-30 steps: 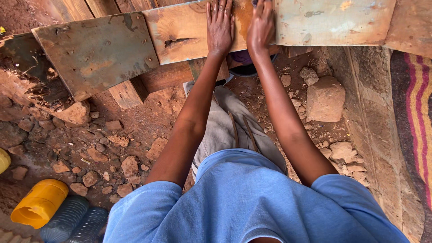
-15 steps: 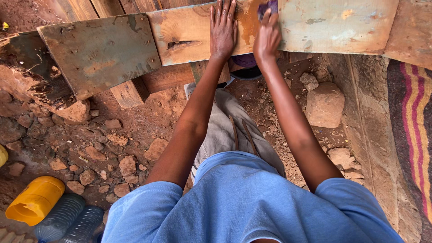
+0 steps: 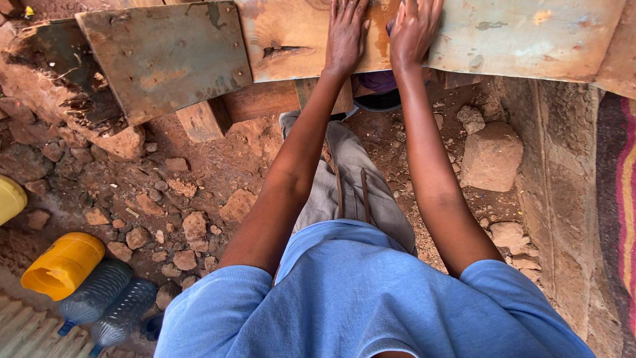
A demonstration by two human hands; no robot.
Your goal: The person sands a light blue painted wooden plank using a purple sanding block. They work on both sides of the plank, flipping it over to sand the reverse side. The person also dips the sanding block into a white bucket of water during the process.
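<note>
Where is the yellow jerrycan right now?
In the head view, the yellow jerrycan lies at lower left on the stony ground, beside two clear plastic bottles.

Plank (image 3: pixel 517 36) bare rightward; dark board (image 3: pixel 165 59) blocks left.

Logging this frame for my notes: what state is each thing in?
Left hand: flat on the wooden plank, fingers spread.
Right hand: pressed on the plank, over something dark, unclear.
Dark board: lying tilted, overlapping the plank's end.
Yellow jerrycan: lying on its side.
Clear bottles: lying down.
</note>
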